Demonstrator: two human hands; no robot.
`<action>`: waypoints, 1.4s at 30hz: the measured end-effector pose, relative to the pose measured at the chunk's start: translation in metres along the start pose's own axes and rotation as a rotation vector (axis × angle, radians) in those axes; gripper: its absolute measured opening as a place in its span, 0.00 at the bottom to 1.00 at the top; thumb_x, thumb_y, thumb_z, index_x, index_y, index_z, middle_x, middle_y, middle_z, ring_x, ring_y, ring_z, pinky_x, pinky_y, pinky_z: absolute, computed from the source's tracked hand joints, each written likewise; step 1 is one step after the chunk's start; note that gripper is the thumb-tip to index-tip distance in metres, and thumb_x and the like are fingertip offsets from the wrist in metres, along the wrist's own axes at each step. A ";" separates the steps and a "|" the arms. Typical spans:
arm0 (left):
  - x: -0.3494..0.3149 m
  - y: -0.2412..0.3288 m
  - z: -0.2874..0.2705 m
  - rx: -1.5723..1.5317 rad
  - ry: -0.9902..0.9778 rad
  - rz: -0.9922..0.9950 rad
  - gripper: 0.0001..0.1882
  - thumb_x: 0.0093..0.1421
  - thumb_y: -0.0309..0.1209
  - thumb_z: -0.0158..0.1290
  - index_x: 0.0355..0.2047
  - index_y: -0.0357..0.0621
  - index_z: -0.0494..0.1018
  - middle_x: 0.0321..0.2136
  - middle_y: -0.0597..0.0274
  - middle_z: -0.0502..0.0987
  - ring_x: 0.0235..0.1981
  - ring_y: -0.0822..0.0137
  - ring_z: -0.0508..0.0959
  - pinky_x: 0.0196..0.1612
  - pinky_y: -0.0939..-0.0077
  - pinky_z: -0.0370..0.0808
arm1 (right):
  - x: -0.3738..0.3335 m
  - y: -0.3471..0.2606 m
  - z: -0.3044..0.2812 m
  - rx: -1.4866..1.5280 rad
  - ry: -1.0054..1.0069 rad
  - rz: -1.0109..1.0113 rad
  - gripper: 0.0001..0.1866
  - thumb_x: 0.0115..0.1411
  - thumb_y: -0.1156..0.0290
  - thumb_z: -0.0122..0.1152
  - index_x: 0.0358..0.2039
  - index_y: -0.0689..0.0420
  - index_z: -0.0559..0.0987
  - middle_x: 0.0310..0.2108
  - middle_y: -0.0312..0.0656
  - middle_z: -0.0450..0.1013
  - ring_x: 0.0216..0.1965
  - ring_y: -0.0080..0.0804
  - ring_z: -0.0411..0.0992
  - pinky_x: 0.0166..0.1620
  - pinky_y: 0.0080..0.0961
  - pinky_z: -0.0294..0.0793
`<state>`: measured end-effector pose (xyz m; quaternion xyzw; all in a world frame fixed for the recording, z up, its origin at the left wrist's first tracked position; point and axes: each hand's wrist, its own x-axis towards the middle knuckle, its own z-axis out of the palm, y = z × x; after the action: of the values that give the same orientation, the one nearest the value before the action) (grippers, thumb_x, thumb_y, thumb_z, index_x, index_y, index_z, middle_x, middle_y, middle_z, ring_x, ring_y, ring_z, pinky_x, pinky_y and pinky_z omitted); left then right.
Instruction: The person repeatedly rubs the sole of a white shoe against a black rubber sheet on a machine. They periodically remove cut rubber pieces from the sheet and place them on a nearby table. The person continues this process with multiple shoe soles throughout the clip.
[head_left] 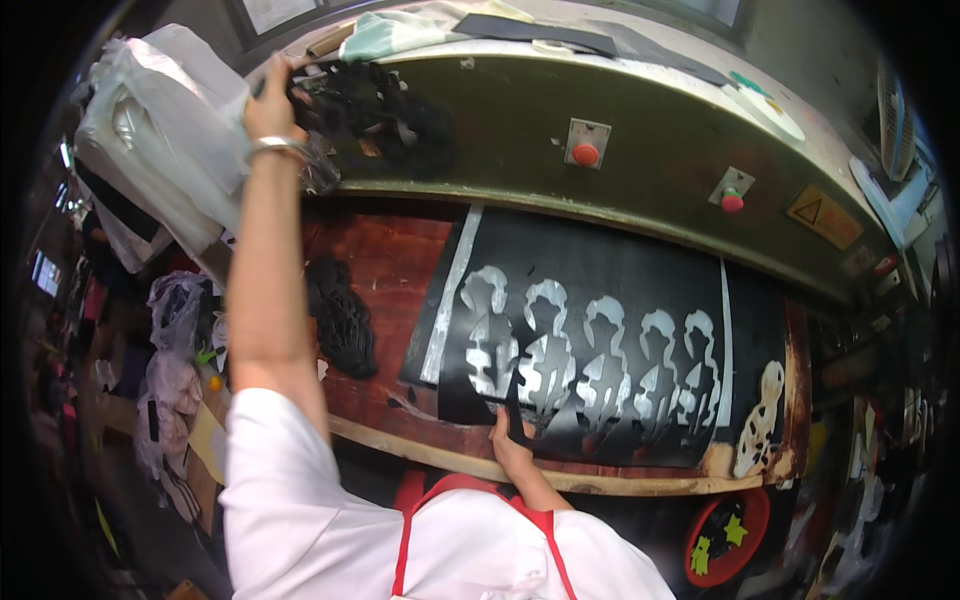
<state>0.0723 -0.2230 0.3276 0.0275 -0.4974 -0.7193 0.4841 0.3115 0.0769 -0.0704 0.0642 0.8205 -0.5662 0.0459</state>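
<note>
My left hand [272, 105], with a bracelet at the wrist, is raised at the far left. Its fingers close on a bunch of black cut-out scraps [375, 115], smeared by motion. On the bench lies a black sheet [590, 250] with a row of several shaped cut-outs, pale material showing through them. My right hand [512, 448] is at the sheet's near edge, closed around a narrow black strip [516, 400] beside the leftmost cut-outs. Whether that strip is still joined to the sheet, I cannot tell.
A green machine beam [500, 120] with red buttons [586, 154] spans the back. White plastic bags [150, 140] stand at left. A black pile [340, 315] lies on the reddish board [385, 270]. At right are a pale cut-out template [760, 420] and, lower, a red basin [693, 550].
</note>
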 end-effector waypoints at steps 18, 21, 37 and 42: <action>-0.013 0.151 -0.166 0.885 -0.297 0.090 0.15 0.62 0.42 0.57 0.33 0.42 0.78 0.23 0.70 0.76 0.17 0.81 0.68 0.20 0.85 0.65 | -0.045 -0.047 -0.101 0.121 -0.935 0.043 0.24 0.56 0.74 0.67 0.52 0.65 0.74 0.41 0.39 0.75 0.44 0.22 0.72 0.50 0.18 0.70; -0.026 0.131 -0.207 0.860 -0.306 0.028 0.20 0.58 0.46 0.61 0.36 0.39 0.80 0.28 0.69 0.79 0.25 0.80 0.72 0.28 0.84 0.70 | -0.049 -0.064 -0.113 0.386 -1.121 0.272 0.27 0.56 0.80 0.64 0.56 0.68 0.70 0.47 0.45 0.74 0.49 0.26 0.72 0.53 0.24 0.71; -0.064 -0.065 -0.313 0.728 -0.856 0.799 0.09 0.46 0.25 0.60 0.31 0.48 0.78 0.29 0.60 0.79 0.31 0.61 0.79 0.33 0.69 0.75 | -0.036 -0.143 0.133 0.602 -0.584 0.015 0.16 0.63 0.77 0.57 0.51 0.67 0.73 0.37 0.45 0.78 0.39 0.29 0.77 0.46 0.26 0.77; -0.154 -0.120 -0.347 0.827 -1.128 0.580 0.12 0.51 0.36 0.59 0.35 0.47 0.75 0.39 0.60 0.72 0.38 0.61 0.71 0.40 0.66 0.67 | -0.038 -0.147 0.124 0.536 -0.426 0.078 0.15 0.64 0.77 0.56 0.50 0.66 0.73 0.37 0.44 0.78 0.39 0.29 0.77 0.45 0.26 0.78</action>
<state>0.2543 -0.3465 -0.0046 -0.2975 -0.8862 -0.2231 0.2764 0.3267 -0.0929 0.0269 -0.0144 0.6116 -0.7600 0.2193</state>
